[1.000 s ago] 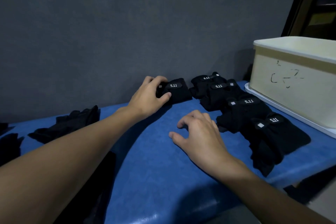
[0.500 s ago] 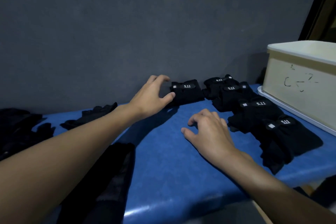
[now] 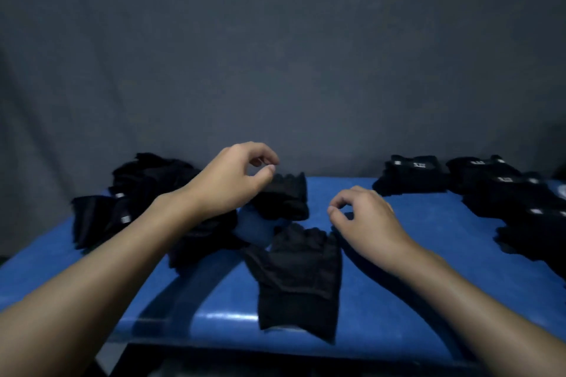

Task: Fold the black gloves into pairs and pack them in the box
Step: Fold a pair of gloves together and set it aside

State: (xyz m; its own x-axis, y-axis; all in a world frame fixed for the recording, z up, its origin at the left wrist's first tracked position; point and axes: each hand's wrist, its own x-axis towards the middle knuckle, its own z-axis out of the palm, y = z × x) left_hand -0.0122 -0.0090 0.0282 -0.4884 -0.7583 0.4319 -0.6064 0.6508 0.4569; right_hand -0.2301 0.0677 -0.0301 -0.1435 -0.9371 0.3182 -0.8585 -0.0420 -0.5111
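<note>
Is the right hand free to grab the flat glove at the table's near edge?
Probably yes. The right hand is empty, poised just beside the flat glove, with only bare blue table between them and nothing lying on the glove.

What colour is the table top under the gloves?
Blue table top, seen best in the head view, the only one.

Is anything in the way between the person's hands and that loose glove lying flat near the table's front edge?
Nothing visible. The right hand hovers just beside the loose glove, with only bare blue table around it.
</note>
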